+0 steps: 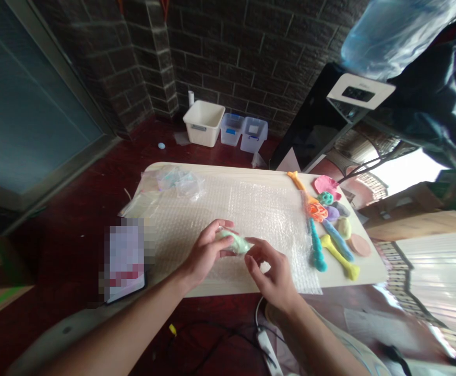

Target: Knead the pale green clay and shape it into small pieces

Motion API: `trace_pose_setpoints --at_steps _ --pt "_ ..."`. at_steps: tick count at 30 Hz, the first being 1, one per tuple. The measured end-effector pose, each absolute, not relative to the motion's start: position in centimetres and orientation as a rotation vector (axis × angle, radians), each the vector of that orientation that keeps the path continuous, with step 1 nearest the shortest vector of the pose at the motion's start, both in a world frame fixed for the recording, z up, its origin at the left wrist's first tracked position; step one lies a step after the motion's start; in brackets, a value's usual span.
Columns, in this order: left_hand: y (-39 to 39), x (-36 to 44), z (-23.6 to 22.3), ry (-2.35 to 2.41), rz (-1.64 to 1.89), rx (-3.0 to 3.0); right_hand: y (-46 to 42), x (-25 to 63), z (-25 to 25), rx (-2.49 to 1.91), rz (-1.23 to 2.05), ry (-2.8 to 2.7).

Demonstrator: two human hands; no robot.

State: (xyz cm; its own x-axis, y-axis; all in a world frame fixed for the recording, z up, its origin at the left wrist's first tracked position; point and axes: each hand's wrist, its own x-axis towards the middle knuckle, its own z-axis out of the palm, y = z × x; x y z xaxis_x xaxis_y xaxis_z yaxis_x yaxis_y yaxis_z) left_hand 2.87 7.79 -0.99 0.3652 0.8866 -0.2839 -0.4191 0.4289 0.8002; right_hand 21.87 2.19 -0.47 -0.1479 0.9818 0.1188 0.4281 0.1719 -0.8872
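My left hand (210,243) is wrapped around a pale green lump of what looks like modelling clay in clear plastic (234,242), just above the table. At the lump's right end, my right hand (269,266) has its fingers bent, with the fingertips at the plastic; exactly what they pinch is partly hidden. Bubble wrap (263,209) lies spread beneath both hands. To the right are several coloured clay-like pieces, including an orange rose shape (317,211), a teal stick (316,248), a yellow bone shape (339,257) and a pink ruffled piece (327,187).
Crumpled clear plastic bags (179,181) lie at the table's back left. Behind the table, a white basket (203,128) and two clear bins (254,134) stand on the floor. A power strip (269,351) with cables lies below the near edge. A black water dispenser (310,115) stands at the back right.
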Motion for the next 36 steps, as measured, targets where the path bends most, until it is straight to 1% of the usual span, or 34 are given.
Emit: trace_pose_setpoints --at_steps 4,7,10,13,18,20,22,26,31,36 --pt "7.78 2.84 -1.1 0.787 0.947 0.758 2.11 21.9 -0.36 -1.33 1.081 -1.637" --pt "7.87 2.82 -1.19 0.777 0.944 0.806 2.12 22.02 -0.3 -1.277 1.245 -1.477" --pt "7.86 2.85 -1.31 0.759 0.94 0.816 2.38 22.05 -0.43 -1.223 1.342 -1.376" --pt "7.68 2.88 -1.46 0.791 0.959 0.841 2.65 21.93 -0.65 -1.27 1.316 -1.407" --pt "7.56 2.84 -1.36 0.824 0.971 0.87 2.3 21.79 -0.46 -1.404 1.091 -1.632" --pt "7.74 2.83 -1.25 0.76 0.953 0.796 2.1 21.9 -0.34 -1.377 1.097 -1.646" --pt "7.92 2.82 -1.19 0.702 0.911 0.743 2.04 21.98 -0.3 -1.35 1.172 -1.625" --pt "7.81 2.87 -1.23 0.771 0.927 0.821 2.21 21.79 -0.28 -1.263 1.328 -1.552" --pt "7.6 2.82 -1.43 0.78 0.959 0.84 2.54 21.75 0.01 -1.327 1.299 -1.607" --pt "7.87 2.73 -1.18 0.714 0.919 0.727 2.22 21.84 0.01 -1.247 1.301 -1.702"
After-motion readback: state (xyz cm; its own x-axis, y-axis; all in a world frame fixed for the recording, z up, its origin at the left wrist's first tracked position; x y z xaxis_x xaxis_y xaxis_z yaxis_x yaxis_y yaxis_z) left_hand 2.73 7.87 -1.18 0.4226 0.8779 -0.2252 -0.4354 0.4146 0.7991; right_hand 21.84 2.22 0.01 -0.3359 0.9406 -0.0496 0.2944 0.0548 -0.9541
